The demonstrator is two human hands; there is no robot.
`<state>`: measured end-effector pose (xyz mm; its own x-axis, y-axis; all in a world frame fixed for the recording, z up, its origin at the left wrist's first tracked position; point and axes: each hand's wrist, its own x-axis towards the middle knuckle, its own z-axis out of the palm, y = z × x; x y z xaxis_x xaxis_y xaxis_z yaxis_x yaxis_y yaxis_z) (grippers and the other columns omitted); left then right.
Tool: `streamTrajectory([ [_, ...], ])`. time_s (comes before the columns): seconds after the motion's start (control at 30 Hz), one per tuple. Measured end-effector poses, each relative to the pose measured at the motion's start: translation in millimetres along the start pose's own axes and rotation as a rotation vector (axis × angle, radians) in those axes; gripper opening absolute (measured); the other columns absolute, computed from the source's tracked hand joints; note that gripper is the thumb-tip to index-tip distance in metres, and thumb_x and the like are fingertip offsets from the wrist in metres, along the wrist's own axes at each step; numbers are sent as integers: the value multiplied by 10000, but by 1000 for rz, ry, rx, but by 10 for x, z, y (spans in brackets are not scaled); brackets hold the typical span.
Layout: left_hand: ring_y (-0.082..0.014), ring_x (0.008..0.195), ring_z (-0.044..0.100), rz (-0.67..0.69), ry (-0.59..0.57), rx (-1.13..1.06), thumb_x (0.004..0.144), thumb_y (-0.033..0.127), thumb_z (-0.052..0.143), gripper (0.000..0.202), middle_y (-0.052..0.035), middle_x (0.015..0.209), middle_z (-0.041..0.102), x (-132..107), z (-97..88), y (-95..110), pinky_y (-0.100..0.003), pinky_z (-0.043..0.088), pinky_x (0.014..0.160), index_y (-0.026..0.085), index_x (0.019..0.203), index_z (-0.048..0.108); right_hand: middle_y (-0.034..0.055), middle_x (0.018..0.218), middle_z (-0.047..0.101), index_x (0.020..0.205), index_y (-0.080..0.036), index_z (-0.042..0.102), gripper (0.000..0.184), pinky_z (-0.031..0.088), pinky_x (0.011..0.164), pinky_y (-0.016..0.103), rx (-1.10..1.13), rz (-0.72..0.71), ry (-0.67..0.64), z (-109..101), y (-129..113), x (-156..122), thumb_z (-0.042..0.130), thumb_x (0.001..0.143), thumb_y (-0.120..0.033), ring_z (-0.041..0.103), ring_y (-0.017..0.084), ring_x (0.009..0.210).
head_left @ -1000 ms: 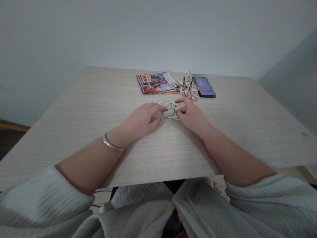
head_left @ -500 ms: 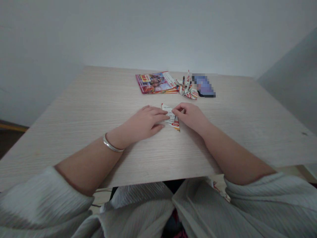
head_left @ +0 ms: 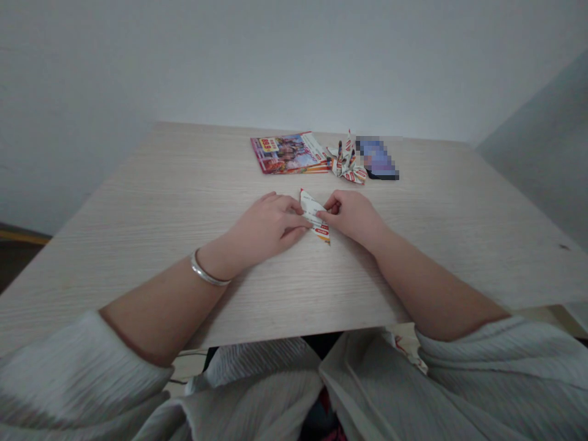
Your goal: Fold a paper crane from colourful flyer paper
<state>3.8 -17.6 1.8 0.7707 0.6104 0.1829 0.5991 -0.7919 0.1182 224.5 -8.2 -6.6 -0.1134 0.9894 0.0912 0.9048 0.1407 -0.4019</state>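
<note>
A small folded piece of printed paper (head_left: 314,216), white with red marks, lies on the pale wooden table (head_left: 184,184) between my hands. My left hand (head_left: 269,225) rests on its left side, fingers curled and pressing the paper down. My right hand (head_left: 351,214) pinches the paper's right edge with thumb and forefinger. A silver bangle (head_left: 205,274) sits on my left wrist.
At the far side of the table lie a colourful leaflet (head_left: 285,152), a finished folded paper figure (head_left: 348,163) and a blurred dark object (head_left: 377,159) beside it. Grey walls stand behind and to the right. My pale sleeves fill the bottom of the view.
The paper went from a wide flat shape to a narrow upright pointed one. Both hands drew a little nearer to me and closed in on it.
</note>
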Motion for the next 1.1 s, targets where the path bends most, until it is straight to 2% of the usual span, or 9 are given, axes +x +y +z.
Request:
streamTrajectory([
  [0.1, -278, 1122, 660, 31, -4, 4, 1020, 302, 508, 316, -73, 1207, 742, 8, -10, 10, -486, 464, 1049, 258, 1162, 787, 47, 824, 738, 805, -202, 703, 149, 348, 624, 304, -38, 29, -12, -4, -10, 3, 697, 885, -328, 582, 174, 710],
  [0.23, -282, 1191, 656, 35, -39, 14, 1018, 277, 507, 320, -74, 1276, 732, -1, -19, 6, -550, 405, 1142, 238, 1227, 747, 37, 821, 736, 823, -205, 718, 144, 364, 641, 306, -18, 18, -11, 16, 21, 9, 708, 878, -338, 588, 172, 713],
  [0.37, -292, 1224, 658, 56, -58, 70, 1025, 295, 506, 345, -98, 1352, 699, -28, -23, 35, -584, 418, 1139, 248, 1308, 698, 27, 851, 729, 972, -222, 769, 188, 402, 693, 316, 8, -50, 24, 44, 65, 24, 749, 843, -357, 606, 182, 760],
  [0.47, -319, 1299, 621, 43, -31, 185, 1017, 252, 505, 357, -94, 1423, 664, -53, -20, 89, -639, 357, 1178, 256, 1325, 687, 49, 945, 736, 1086, -228, 782, 286, 448, 794, 338, 10, -134, 63, 54, 87, 44, 780, 820, -334, 626, 202, 850],
  [0.57, -330, 1332, 603, 19, -46, 248, 1011, 215, 486, 409, -95, 1472, 631, -69, -24, 128, -655, 322, 1202, 239, 1385, 649, 66, 998, 741, 1122, -228, 784, 333, 472, 844, 356, 24, -136, 65, 59, 103, 68, 804, 800, -308, 636, 211, 881],
  [0.77, -321, 1348, 597, -18, -120, 238, 1025, 239, 467, 451, -103, 1563, 538, -63, -83, 106, -640, 352, 1184, 340, 1442, 606, 59, 1034, 743, 1087, -211, 770, 320, 487, 798, 343, 121, -101, 69, 88, 137, 92, 808, 772, -257, 622, 191, 840],
  [0.9, -312, 1279, 629, -32, -116, 209, 1027, 250, 461, 446, -121, 1502, 562, -52, -90, 83, -619, 389, 1153, 372, 1425, 624, 44, 1003, 741, 1013, -199, 753, 272, 468, 741, 318, 209, -69, 67, 88, 136, 87, 800, 745, -199, 582, 162, 763],
  [1.1, -309, 1236, 611, 26, -18, 109, 1004, 236, 481, 409, -160, 1426, 551, -64, -8, -1, -509, 486, 1067, 299, 1348, 693, 34, 931, 739, 899, -192, 740, 157, 441, 741, 310, 193, -107, 74, 65, 128, 79, 790, 751, -204, 591, 167, 778],
])
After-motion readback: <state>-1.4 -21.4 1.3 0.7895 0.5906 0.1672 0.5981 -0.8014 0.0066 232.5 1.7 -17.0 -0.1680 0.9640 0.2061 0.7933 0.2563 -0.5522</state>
